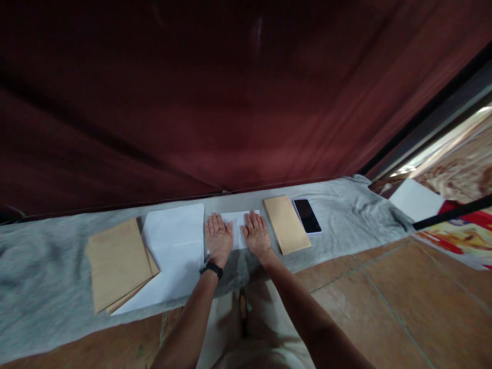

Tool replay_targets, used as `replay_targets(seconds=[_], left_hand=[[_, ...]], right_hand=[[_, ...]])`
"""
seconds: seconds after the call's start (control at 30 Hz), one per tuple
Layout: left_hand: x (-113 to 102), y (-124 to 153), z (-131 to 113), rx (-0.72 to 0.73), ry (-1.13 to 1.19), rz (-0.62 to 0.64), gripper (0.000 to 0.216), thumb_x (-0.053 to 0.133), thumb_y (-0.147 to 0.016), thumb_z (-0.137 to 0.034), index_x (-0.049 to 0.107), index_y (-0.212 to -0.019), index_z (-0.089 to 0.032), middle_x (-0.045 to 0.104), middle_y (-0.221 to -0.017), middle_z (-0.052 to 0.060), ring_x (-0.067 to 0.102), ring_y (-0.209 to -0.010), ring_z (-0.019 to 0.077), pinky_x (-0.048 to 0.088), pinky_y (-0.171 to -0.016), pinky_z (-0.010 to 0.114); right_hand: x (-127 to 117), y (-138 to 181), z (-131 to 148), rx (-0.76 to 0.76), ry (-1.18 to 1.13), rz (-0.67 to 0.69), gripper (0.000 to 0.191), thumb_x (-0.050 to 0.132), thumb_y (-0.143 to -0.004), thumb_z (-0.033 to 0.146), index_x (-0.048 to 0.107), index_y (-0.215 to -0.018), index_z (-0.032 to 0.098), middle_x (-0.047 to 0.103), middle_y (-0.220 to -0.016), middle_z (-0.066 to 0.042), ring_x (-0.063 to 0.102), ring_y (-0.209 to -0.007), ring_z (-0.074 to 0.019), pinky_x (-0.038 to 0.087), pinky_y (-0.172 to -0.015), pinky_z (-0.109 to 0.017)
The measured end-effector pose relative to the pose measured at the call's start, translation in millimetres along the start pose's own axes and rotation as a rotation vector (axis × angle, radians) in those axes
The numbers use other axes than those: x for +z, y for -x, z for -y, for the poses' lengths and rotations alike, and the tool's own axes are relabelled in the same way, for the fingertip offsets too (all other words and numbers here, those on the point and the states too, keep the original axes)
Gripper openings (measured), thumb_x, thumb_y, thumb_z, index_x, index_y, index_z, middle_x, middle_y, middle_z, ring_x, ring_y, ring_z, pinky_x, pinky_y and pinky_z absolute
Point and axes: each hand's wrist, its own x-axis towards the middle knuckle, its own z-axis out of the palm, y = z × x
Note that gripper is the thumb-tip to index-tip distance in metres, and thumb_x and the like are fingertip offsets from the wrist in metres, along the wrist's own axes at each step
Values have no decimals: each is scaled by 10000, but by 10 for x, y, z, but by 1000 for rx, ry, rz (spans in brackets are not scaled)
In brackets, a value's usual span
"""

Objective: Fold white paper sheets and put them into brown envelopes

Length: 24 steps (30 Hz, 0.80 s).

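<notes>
A folded white sheet of paper (239, 236) lies crosswise on the grey cloth, partly covered by both hands. My left hand (219, 237) rests flat on its left end, fingers stretched out, a black watch on the wrist. On the right end my right hand (256, 234) is spread flat, palm down. Just right of that hand lies a brown envelope (287, 225). To the left of my left hand is a stack of white paper (177, 241), and several brown envelopes (119, 261) overlap its left edge.
A dark phone (307, 215) lies beside the right envelope. The long, narrow surface is draped in grey cloth (346, 210), with a dark red curtain-like sheet (230, 113) rising behind. At the right are a white sheet (417, 199), a colourful printed bag (461, 233) and tiled floor (369, 297).
</notes>
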Motion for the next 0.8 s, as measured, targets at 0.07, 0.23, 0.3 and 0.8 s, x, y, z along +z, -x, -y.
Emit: replay_targets(seconds=[0.07,0.23,0.3,0.8], left_hand=[[27,-11,-163,109,50,37,605,267,-1039,-401,412,-1517,-60,401,-1593,173,267,-1527,273,197,-1258,494],[53,-69,-325,258,53,181,568,267,-1037,-384,477,-1490,-114,459,-1564,123,303,-1515,253,221,-1256,472],[39,-94,-205,242,18,157,586,272,-1035,-387,441,-1509,-86,426,-1582,139,287,-1522,257,221,-1255,467],[-217,368,83,174,-132,111,579,327,-1024,-379,404,-1537,-123,327,-1627,174,243,-1533,316,220,-1232,541]], right_hand=[[-6,1,-3,-9,1,17,542,409,-1049,326,402,-1540,99,367,-1594,-192,355,-1480,-316,268,-1200,-511],[1,6,-18,-35,-5,22,543,424,-1016,210,388,-1547,102,359,-1598,-194,340,-1490,-310,276,-1194,-506],[18,3,-16,-18,-22,-6,533,419,-1038,287,405,-1539,106,376,-1590,-195,356,-1479,-318,290,-1187,-515],[-32,-10,19,17,-80,-37,526,391,-1059,361,443,-1515,104,438,-1552,-197,399,-1456,-314,291,-1186,-525]])
